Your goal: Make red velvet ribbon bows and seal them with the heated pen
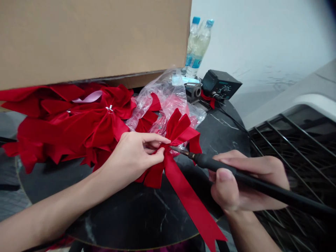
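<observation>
A red ribbon bow (181,178) is held above the black table, one long notched tail hanging toward the front edge. My left hand (136,150) pinches it at the centre between thumb and fingers. In my right hand (249,178) is a black soldering iron (210,162), gripped like a pen. Its metal tip meets the middle of the bow, close to my left fingertips; whether it touches the ribbon I cannot tell for sure. Behind my left hand lies a pile of red velvet bows (78,122), one with a silvery tie at its centre.
A large cardboard box (94,38) stands behind the pile. Clear plastic bags (168,91), two bottles (199,45), a black control box with a dial (222,85) and an iron holder (193,91) sit at the back of the round table (126,217). A wire rack (291,147) is at right.
</observation>
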{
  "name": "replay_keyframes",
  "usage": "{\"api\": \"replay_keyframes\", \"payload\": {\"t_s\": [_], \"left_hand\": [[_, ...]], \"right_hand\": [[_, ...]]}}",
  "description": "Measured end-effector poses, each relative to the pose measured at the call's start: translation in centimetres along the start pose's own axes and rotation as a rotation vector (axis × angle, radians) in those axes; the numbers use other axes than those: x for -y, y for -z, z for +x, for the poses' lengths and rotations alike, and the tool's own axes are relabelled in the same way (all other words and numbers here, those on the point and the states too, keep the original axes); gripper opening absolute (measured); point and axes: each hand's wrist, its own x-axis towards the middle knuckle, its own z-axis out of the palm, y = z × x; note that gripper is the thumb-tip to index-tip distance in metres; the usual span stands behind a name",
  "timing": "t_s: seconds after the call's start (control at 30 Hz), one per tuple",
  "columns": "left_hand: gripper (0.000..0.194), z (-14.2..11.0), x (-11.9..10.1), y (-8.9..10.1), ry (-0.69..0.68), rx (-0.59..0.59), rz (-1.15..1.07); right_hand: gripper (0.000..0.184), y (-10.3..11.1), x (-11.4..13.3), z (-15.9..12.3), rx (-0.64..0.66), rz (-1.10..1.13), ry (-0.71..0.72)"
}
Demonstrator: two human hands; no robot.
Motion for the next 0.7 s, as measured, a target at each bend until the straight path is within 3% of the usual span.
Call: {"api": "replay_keyframes", "payload": {"t_s": [0.1,0.43,0.7], "left_hand": [[0.028,-0.03,0.04,0.04,-0.012,0.004,0.010],[0.026,-0.02,0.02,-0.09,-0.011,0.002,0.005],[0.028,0.09,0.30,-0.09,-0.011,0.004,-0.011]], "right_hand": [[0.015,-0.32,0.09,0.48,-0.090,-0.002,0.042],[0.021,-0.77,-0.06,0.78,-0.058,0.056,0.090],[0.017,-0.71,0.40,1.15,0.022,0.012,0.021]]}}
